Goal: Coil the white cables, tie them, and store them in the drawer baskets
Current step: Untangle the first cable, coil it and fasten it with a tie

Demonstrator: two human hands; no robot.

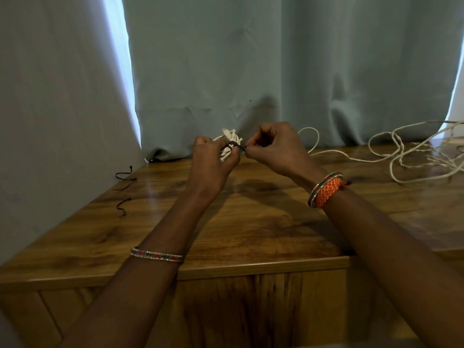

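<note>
A small coiled bundle of white cable is held above the wooden cabinet top. My left hand grips the bundle from the near side. A black tie is wrapped around its middle. My right hand pinches the free end of that tie just right of the bundle. Loose white cables lie tangled on the cabinet top at the far right, one strand looping behind my right hand. No drawer basket is in view.
Two spare black ties lie near the left edge of the cabinet top. A blue-grey curtain hangs along the back. The cabinet's wooden front fills the bottom of the view.
</note>
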